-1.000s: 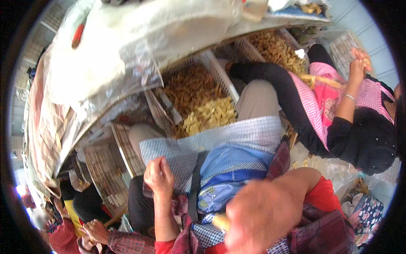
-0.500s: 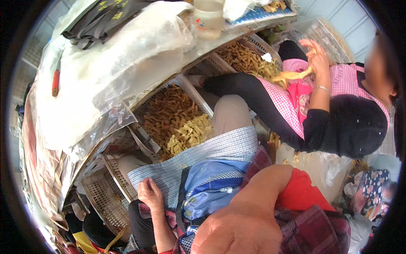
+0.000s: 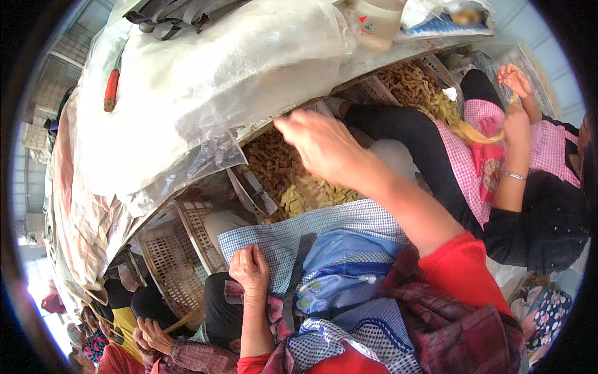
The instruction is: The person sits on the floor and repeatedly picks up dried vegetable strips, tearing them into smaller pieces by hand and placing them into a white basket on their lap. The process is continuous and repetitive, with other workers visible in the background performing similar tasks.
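Observation:
My left hand (image 3: pixel 250 269) is curled over the lap of my blue checked apron (image 3: pixel 274 240), its fingers drawn together. Anything inside that grip is hidden or too small to name. Up at the table edge my right hand (image 3: pixel 324 149) is stretched out above a white plastic basket, smeared by motion, so its fingers do not show clearly. Below it the basket holds a heap of short brown twisted pieces (image 3: pixel 269 159), with a paler yellow-green pile (image 3: pixel 311 198) at the near side, against my apron.
A table under clear plastic sheeting (image 3: pixel 218 81) carries a red-handled tool (image 3: pixel 111 90) and a translucent jug (image 3: pixel 377 25). At the right, a co-worker in a pink checked apron handles a long yellow strip (image 3: pixel 476 134). Another person's hands (image 3: pixel 152 335) are lower left, near a beige basket (image 3: pixel 165 271).
My right arm has swung from the lower middle up and forward over the basket. The left hand stays closed over my lap. The whole view has shifted, and the co-worker's hands have moved.

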Demonstrator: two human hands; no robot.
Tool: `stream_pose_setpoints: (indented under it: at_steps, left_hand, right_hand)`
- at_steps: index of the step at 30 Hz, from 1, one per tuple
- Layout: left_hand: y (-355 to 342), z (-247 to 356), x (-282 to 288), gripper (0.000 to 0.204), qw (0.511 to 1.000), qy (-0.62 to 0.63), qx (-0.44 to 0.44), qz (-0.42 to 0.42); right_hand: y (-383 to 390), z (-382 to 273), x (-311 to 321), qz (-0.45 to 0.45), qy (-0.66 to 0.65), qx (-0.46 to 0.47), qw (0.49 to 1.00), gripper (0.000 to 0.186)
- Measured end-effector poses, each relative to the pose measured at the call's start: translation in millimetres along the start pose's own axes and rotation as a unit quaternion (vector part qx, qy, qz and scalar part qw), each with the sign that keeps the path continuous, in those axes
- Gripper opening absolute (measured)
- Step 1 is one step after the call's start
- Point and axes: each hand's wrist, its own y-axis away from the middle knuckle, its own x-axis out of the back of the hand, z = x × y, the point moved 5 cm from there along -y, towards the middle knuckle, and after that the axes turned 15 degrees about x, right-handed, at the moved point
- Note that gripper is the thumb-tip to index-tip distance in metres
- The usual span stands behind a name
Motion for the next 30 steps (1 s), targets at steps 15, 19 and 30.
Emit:
stream_pose_setpoints:
  at_steps: [15,19,30]
  left_hand:
    - [1.1,-1.6,1.3,0.008,0.998,0.048,0.018,0.023]
    - [2.0,-5.1,1.3,0.008,0.998,0.057,0.014,0.033]
    - [6.9,-11.7,-0.2,0.009,0.996,0.072,0.022,0.049]
  right_hand:
    - [-93.6,72.0,6.8,0.012,0.238,-0.153,0.959,0.033]
    - [-113.1,93.4,2.1,-0.029,0.232,-0.094,0.968,0.038]
    - [-157.3,60.5,16.2,-0.224,0.145,-0.076,0.961,0.038]
